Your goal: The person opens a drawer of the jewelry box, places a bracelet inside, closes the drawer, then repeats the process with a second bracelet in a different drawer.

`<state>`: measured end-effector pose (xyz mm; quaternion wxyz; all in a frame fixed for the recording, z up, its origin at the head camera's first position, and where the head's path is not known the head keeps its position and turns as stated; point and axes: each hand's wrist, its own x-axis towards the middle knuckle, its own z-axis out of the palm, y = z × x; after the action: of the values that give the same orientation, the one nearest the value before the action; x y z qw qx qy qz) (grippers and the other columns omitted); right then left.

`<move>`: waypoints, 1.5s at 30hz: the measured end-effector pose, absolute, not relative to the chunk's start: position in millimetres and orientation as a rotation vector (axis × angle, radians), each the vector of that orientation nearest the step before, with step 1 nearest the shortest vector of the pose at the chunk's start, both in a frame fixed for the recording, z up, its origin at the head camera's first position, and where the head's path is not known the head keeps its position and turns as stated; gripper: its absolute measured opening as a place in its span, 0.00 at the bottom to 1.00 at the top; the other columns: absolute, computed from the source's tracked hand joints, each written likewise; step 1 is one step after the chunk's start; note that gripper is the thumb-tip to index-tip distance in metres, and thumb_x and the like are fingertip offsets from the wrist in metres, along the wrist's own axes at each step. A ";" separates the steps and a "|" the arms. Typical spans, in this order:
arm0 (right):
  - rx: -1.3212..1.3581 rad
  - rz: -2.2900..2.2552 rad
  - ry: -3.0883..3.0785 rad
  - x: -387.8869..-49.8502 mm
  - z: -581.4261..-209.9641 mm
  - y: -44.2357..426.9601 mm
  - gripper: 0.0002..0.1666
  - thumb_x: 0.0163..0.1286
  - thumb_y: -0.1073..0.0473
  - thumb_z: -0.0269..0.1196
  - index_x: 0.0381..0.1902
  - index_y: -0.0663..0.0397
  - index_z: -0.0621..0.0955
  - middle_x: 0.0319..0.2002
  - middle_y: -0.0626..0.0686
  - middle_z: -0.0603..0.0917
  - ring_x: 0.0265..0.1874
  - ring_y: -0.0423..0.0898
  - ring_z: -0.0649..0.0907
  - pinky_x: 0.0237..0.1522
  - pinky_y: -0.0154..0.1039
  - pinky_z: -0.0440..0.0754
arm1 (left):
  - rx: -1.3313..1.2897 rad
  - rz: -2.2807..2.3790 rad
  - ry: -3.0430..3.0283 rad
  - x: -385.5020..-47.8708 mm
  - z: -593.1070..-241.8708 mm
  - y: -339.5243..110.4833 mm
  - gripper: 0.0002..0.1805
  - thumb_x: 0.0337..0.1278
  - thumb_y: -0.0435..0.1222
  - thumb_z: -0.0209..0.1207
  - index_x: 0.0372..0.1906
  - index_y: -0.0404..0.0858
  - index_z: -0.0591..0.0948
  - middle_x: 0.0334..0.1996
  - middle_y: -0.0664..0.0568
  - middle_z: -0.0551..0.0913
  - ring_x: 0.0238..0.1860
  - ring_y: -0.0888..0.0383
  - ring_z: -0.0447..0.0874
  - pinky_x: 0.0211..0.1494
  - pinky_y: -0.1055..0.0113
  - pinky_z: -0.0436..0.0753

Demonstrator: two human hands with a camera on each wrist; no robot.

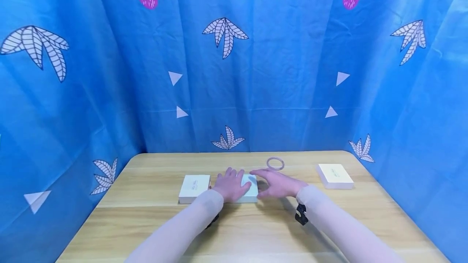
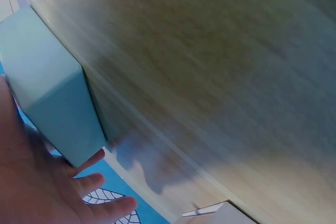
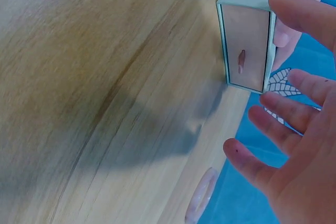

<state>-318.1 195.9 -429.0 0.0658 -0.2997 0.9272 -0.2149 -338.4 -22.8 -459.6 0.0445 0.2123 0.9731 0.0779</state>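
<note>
A mint-green box [image 1: 250, 193] sits mid-table. My left hand [image 1: 229, 186] rests on its top with fingers spread. In the left wrist view, the box [image 2: 44, 72] shows its plain sides beside the left hand [image 2: 42, 182]. My right hand [image 1: 279, 183] is at the box's right end, thumb and fingers apart. From the right wrist, that end shows a pale inner drawer front [image 3: 244, 30] with a small pull tab [image 3: 241, 61]. The right hand [image 3: 299, 129] has its fingers loosely extended around that end, holding nothing; whether the thumb touches the box I cannot tell.
A translucent pinkish bangle [image 1: 269, 160] lies behind the right hand. One white box [image 1: 191, 188] stands left of the left hand, another white box [image 1: 335, 175] at the table's far right. Blue patterned curtain [image 1: 270, 92] encloses the wooden table [image 1: 256, 238] at back and sides.
</note>
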 end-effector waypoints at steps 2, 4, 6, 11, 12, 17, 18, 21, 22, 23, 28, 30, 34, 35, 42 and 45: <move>-0.903 -0.652 2.792 -319.5 -429.1 195.0 0.50 0.59 0.46 0.73 0.76 0.47 0.66 0.73 0.51 0.70 0.72 0.58 0.69 0.69 0.61 0.69 | 0.665 0.227 2.991 -340.8 -460.2 -23.5 0.42 0.71 0.65 0.34 0.78 0.44 0.61 0.75 0.42 0.66 0.78 0.41 0.56 0.74 0.35 0.60; -0.900 -0.651 2.792 -321.2 -428.9 194.1 0.51 0.58 0.45 0.74 0.77 0.46 0.65 0.73 0.51 0.70 0.72 0.57 0.69 0.70 0.61 0.69 | 0.669 0.215 3.000 -343.5 -461.6 -24.1 0.41 0.71 0.64 0.35 0.78 0.44 0.61 0.75 0.43 0.66 0.78 0.42 0.56 0.74 0.35 0.60; -0.896 -0.658 2.782 -322.4 -428.5 193.6 0.52 0.58 0.44 0.74 0.77 0.46 0.65 0.74 0.52 0.70 0.72 0.58 0.69 0.70 0.61 0.68 | 0.678 0.214 3.000 -344.9 -461.6 -24.5 0.41 0.71 0.64 0.36 0.78 0.43 0.61 0.75 0.43 0.66 0.77 0.42 0.57 0.74 0.35 0.60; -0.877 -0.632 2.781 -324.6 -427.5 194.5 0.53 0.57 0.42 0.74 0.77 0.44 0.65 0.74 0.50 0.69 0.72 0.58 0.69 0.69 0.61 0.70 | 0.731 0.218 2.999 -344.0 -452.9 -25.9 0.41 0.71 0.64 0.38 0.77 0.43 0.63 0.73 0.44 0.69 0.75 0.44 0.61 0.72 0.36 0.64; -0.875 -0.627 2.788 -325.1 -427.0 195.1 0.53 0.57 0.42 0.74 0.77 0.44 0.65 0.74 0.49 0.69 0.72 0.58 0.69 0.69 0.61 0.70 | 0.742 0.224 3.000 -343.3 -449.6 -26.3 0.41 0.70 0.65 0.39 0.77 0.43 0.63 0.72 0.44 0.70 0.75 0.45 0.62 0.72 0.36 0.65; -0.863 -0.626 2.788 -326.0 -425.0 197.3 0.54 0.56 0.42 0.75 0.77 0.44 0.65 0.75 0.49 0.68 0.73 0.58 0.67 0.69 0.61 0.69 | 0.764 0.228 2.957 -341.3 -435.6 -31.2 0.48 0.63 0.71 0.43 0.78 0.46 0.62 0.74 0.47 0.68 0.76 0.46 0.60 0.73 0.38 0.64; -0.866 -0.623 2.784 -326.0 -425.2 197.4 0.54 0.56 0.41 0.75 0.77 0.45 0.65 0.75 0.49 0.68 0.73 0.58 0.67 0.69 0.61 0.69 | 0.764 0.235 2.945 -340.2 -433.5 -33.1 0.49 0.61 0.72 0.44 0.79 0.46 0.62 0.75 0.47 0.67 0.77 0.46 0.59 0.74 0.37 0.63; -0.874 -0.616 2.781 -325.8 -426.6 197.2 0.55 0.55 0.41 0.75 0.77 0.45 0.64 0.75 0.49 0.68 0.73 0.58 0.68 0.69 0.61 0.69 | 0.770 0.252 2.920 -337.7 -429.5 -38.9 0.51 0.57 0.73 0.48 0.79 0.48 0.60 0.77 0.48 0.64 0.79 0.45 0.55 0.75 0.35 0.59; -0.871 -0.615 2.782 -325.4 -427.1 197.0 0.55 0.55 0.41 0.75 0.77 0.45 0.64 0.75 0.49 0.68 0.73 0.58 0.68 0.69 0.62 0.69 | 0.777 0.264 2.914 -336.7 -428.6 -40.8 0.52 0.56 0.73 0.50 0.79 0.48 0.60 0.77 0.47 0.63 0.79 0.44 0.54 0.75 0.35 0.58; -0.867 -0.615 2.783 -325.0 -427.5 196.8 0.56 0.55 0.41 0.75 0.77 0.44 0.64 0.75 0.49 0.68 0.73 0.58 0.68 0.69 0.62 0.69 | 0.786 0.273 2.907 -335.8 -427.9 -42.8 0.53 0.54 0.74 0.52 0.79 0.48 0.60 0.78 0.47 0.62 0.79 0.44 0.53 0.75 0.34 0.57; -0.842 -0.631 2.777 -323.3 -429.2 195.9 0.57 0.54 0.42 0.76 0.78 0.43 0.64 0.75 0.50 0.68 0.72 0.57 0.68 0.67 0.66 0.69 | 0.823 0.271 2.885 -331.5 -425.8 -50.1 0.60 0.45 0.75 0.58 0.80 0.49 0.58 0.78 0.47 0.61 0.80 0.44 0.51 0.76 0.35 0.56; -0.838 -0.633 2.776 -322.8 -430.0 195.7 0.57 0.53 0.42 0.76 0.78 0.43 0.64 0.74 0.51 0.68 0.72 0.58 0.68 0.66 0.66 0.70 | 0.830 0.260 2.878 -330.9 -426.2 -51.1 0.61 0.42 0.75 0.60 0.80 0.49 0.57 0.78 0.47 0.61 0.80 0.44 0.51 0.76 0.36 0.56; -0.834 -0.630 2.775 -321.5 -431.6 195.1 0.57 0.53 0.43 0.76 0.78 0.43 0.63 0.74 0.52 0.68 0.72 0.58 0.68 0.66 0.67 0.70 | 0.824 0.246 2.857 -331.6 -428.2 -51.3 0.61 0.42 0.69 0.67 0.80 0.49 0.56 0.78 0.48 0.61 0.80 0.44 0.50 0.77 0.37 0.54; -0.835 -0.629 2.776 -321.5 -432.0 195.0 0.57 0.53 0.43 0.76 0.78 0.42 0.63 0.74 0.52 0.68 0.72 0.58 0.68 0.66 0.66 0.70 | 0.818 0.237 2.856 -331.9 -428.7 -51.4 0.61 0.42 0.67 0.68 0.81 0.50 0.56 0.78 0.48 0.61 0.80 0.45 0.50 0.77 0.37 0.54; -0.846 -0.628 2.777 -320.7 -433.6 194.4 0.56 0.54 0.45 0.76 0.78 0.44 0.64 0.74 0.52 0.69 0.72 0.57 0.68 0.66 0.64 0.71 | 0.814 0.196 2.853 -336.4 -435.6 -51.1 0.60 0.42 0.61 0.70 0.81 0.50 0.55 0.78 0.50 0.61 0.80 0.45 0.51 0.78 0.38 0.52; -0.860 -0.628 2.780 -320.6 -434.4 193.7 0.55 0.55 0.46 0.76 0.77 0.44 0.64 0.73 0.52 0.70 0.71 0.57 0.69 0.66 0.63 0.72 | 0.813 0.205 2.853 -336.6 -436.6 -51.8 0.60 0.42 0.62 0.70 0.81 0.50 0.55 0.78 0.49 0.61 0.80 0.45 0.51 0.78 0.38 0.53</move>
<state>-320.6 193.7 -434.4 0.0822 -0.2878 0.9307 -0.2101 -336.6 -51.8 -436.6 0.0841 0.2725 0.9560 0.0686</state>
